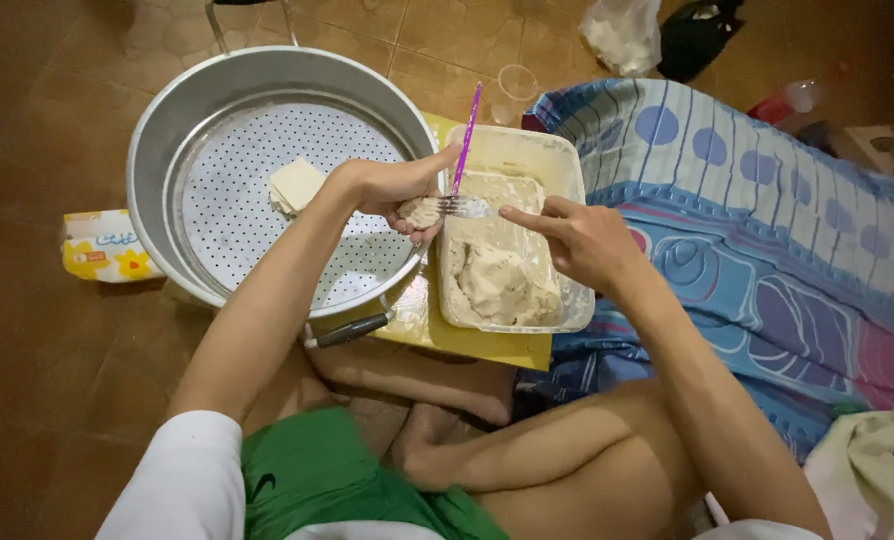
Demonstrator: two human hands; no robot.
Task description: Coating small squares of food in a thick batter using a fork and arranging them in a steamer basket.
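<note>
My left hand (392, 188) reaches over the rim of a large round metal steamer pan (157, 130). It grips a fork with a purple handle (466, 135) and cups a small lump of pale filling (422, 212). My right hand (582, 240) is next to it, and its index finger touches the fork's tines above a clear plastic tub (567, 165) of pale paste (497, 275). Some folded white wrappers (295, 185) lie on the pan's perforated tray (237, 215).
The tub stands on a yellow board (487, 345) on the brown tiled floor. A yellow tissue box (107, 245) lies left of the pan. At the right are a blue patterned blanket (767, 230) and a pale cloth (867, 470). A plastic cup (517, 85) and a bag (622, 30) lie beyond. My crossed legs are below.
</note>
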